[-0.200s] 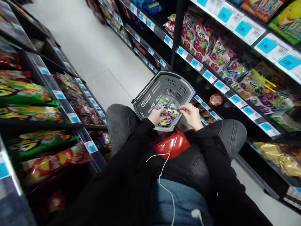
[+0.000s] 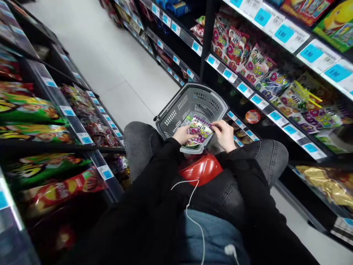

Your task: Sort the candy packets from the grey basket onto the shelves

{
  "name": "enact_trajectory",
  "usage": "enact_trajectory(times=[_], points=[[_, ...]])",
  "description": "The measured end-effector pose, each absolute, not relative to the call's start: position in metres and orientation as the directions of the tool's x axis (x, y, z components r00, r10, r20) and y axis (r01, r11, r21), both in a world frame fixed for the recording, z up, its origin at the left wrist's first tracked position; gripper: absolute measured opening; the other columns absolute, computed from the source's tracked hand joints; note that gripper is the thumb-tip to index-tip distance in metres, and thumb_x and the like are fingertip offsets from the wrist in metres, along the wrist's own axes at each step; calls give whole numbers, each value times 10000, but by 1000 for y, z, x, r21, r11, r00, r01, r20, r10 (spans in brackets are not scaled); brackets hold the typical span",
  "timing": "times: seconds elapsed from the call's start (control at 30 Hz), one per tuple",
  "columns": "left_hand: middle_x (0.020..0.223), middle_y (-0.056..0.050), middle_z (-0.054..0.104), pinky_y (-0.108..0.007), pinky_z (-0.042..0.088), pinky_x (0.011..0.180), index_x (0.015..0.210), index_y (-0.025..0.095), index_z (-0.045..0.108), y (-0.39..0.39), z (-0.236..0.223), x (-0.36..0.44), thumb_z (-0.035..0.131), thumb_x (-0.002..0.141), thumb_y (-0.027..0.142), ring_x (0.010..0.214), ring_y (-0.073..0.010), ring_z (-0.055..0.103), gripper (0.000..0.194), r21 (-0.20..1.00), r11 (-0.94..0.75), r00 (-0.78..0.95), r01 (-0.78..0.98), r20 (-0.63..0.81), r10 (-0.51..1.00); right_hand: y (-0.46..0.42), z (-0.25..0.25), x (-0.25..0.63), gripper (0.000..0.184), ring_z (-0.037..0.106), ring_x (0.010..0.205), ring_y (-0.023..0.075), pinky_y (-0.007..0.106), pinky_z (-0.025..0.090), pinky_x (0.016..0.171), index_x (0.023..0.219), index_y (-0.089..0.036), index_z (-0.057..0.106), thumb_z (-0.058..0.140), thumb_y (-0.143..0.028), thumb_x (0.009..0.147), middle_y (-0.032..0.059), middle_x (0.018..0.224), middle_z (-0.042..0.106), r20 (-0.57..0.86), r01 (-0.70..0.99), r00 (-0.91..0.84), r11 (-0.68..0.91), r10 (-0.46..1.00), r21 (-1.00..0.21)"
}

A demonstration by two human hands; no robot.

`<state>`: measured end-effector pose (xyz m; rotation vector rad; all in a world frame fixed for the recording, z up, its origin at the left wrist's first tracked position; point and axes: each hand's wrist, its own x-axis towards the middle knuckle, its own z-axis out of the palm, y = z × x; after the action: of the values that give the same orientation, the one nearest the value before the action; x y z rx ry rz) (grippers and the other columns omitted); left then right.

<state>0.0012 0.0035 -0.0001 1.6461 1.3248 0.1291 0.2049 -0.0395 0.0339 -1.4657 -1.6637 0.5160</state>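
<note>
Between my hands is a purple-and-white candy bag (image 2: 200,131), held over the near part of a grey shopping basket (image 2: 176,105). My left hand (image 2: 182,135) is closed on the bag's left side, with the thumb across its front. My right hand (image 2: 225,134) pinches the bag's upper right corner. A green package (image 2: 188,120) shows behind the bag, partly hidden by it. The basket stands on the floor in front of my bent knees, its perforated walls in view. A shiny red object (image 2: 202,170) lies between my legs, just below the basket.
Shelves of candy bags (image 2: 256,66) with price labels rise close on my right. On the left, another shelf holds green snack bags (image 2: 30,106) and a red bag (image 2: 66,187). A white earphone cord (image 2: 190,209) hangs over my front. Pale floor tiles (image 2: 110,66) stretch ahead.
The candy bag has tilted so its front faces me more fully, and its purple top edge now shows. Both hands keep their hold, with little movement.
</note>
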Motion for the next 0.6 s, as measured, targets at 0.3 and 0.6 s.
enact_trajectory(times=[0.3,0.6], points=[[1217,-242,605,-345,461,899,1227,81,549,7,-19,-14,612,737,520,1115,-314,594,660,79,-69,105,995,-716,691,-12,-2,188,168,605,839,186,303,467,803,869,-181,654,488,-203,886,71,889,647,269,650,-59,241,961,-720],[1097,-139,693,-231,491,791,1032,73,657,12,-25,-7,402,887,533,1058,-170,631,545,45,-163,145,986,-721,678,-8,20,208,241,583,1023,165,407,448,949,1059,-174,600,444,-309,935,43,1040,634,-30,649,98,-87,995,-756]])
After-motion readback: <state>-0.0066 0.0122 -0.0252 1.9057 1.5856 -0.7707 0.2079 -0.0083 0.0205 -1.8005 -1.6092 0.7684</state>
